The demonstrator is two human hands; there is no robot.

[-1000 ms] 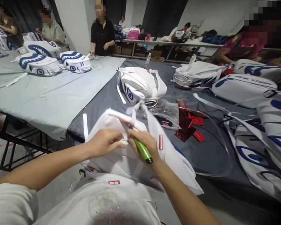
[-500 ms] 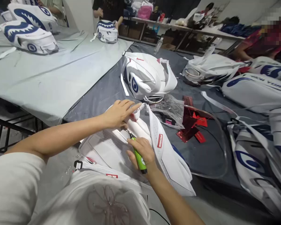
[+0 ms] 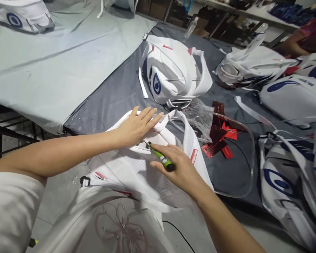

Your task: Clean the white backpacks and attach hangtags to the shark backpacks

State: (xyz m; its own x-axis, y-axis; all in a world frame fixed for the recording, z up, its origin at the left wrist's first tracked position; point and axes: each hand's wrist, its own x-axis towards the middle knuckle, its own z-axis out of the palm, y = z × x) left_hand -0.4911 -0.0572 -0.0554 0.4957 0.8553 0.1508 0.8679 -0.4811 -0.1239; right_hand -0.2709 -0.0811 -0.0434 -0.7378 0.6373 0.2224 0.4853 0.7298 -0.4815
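Note:
A white backpack [image 3: 116, 163] lies at the table edge against my body, its mesh back panel and a strap with a red label showing. My left hand [image 3: 138, 124] rests on its upper part, fingers stretched and spread, the thumb mostly hidden. In my right hand [image 3: 177, 165] is a slim green-and-black tool [image 3: 162, 158] with a thin metal tip. That tip meets the bag's rim just below my left hand. I cannot make out what kind of tool it is.
Another white backpack [image 3: 173, 73] with a blue eye stands ahead. Clear plastic [image 3: 204, 119] and red tags [image 3: 229, 131] lie to the right. Several more white bags [image 3: 284, 179] crowd the right side. A bottle [image 3: 191, 28] stands behind; a person's arm [image 3: 292, 45] shows far right.
The view has tilted down. My right hand and the tool have turned, so the tool lies flatter. My left hand stays on the backpack with its fingers more spread.

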